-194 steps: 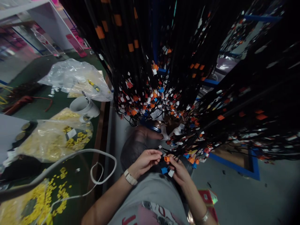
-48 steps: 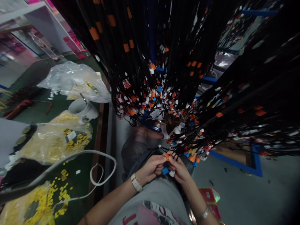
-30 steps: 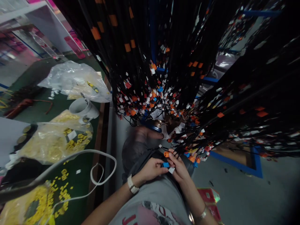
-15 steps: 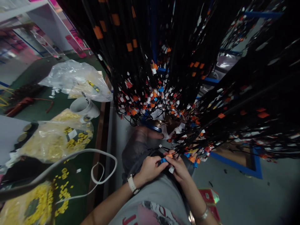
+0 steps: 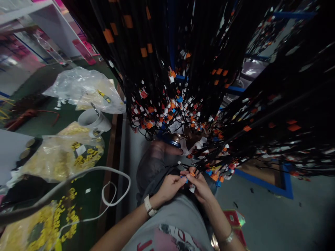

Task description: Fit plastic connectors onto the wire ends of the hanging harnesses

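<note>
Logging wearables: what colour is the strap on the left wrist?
White watch strap; head view shows it best.

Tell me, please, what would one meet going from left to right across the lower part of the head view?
Loose yellow pieces → white cable loop → left hand → small connectors pinched between both hands → right hand → blue floor frame.

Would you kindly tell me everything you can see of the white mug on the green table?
The white mug looks ceramic, plain and glossy, with a loop handle on its near side. A thin metal utensil, perhaps a spoon, sticks out of its mouth. It rests on the green table near the wooden edge, between two clear plastic bags: a crumpled bag behind it and a bag of yellow pieces in front, whose film seems to touch it. Its contents cannot be seen.
</note>
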Demonstrator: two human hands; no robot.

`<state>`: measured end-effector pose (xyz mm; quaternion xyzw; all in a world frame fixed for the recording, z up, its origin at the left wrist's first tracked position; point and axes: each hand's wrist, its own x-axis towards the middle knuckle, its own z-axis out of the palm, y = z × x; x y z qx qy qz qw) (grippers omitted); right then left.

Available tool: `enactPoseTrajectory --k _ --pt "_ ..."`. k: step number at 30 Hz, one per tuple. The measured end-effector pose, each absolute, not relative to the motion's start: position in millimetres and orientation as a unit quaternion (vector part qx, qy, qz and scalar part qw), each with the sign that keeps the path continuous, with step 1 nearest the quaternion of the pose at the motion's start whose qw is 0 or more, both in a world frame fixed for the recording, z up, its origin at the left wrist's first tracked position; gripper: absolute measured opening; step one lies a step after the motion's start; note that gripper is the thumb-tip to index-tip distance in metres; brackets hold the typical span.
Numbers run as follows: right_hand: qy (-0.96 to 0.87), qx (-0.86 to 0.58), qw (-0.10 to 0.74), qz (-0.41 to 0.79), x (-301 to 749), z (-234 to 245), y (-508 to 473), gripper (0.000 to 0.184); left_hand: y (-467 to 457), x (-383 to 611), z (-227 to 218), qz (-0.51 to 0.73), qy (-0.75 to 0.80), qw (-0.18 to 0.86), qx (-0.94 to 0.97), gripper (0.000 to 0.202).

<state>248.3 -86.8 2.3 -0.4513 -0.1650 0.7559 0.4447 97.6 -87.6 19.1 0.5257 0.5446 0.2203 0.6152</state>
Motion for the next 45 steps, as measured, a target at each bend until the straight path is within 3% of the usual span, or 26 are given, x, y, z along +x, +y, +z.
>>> enactPoseTrajectory --k 6,15,20,24,29,45 --pt "-0.204 -0.449 0.446 0.747 244.6 3.0 -88.1 0.044 -86.5 100.4 17.6 0.203 0.55 0.739 0.332 0.058" --pt "-0.205 -0.484 0.433 0.732 246.4 -4.6 -88.0 0.044 -86.7 97.0 17.6 0.233 0.49 0.817 0.197 0.046" --pt "-0.178 -0.49 0.437 0.733 244.4 -4.3 -90.9 0.045 -80.9 92.5 10.2 0.325 0.528 0.782 0.062 0.016" --pt "-0.171 -0.495 0.434 0.733 244.0 -5.0 -92.4 0.046 -80.2 92.1 8.4 0.34 0.517 0.784 0.047 0.024" --pt "-0.171 -0.477 0.438 0.742 245.1 -5.5 -91.7 0.047 -82.0 92.8 6.5 0.36 0.493 0.792 0.022 0.014" --pt "-0.183 -0.484 0.429 0.74 244.6 -11.2 -93.1 0.048 -81.8 85.7 -0.7 0.364 0.488 0.792 0.04 0.013"
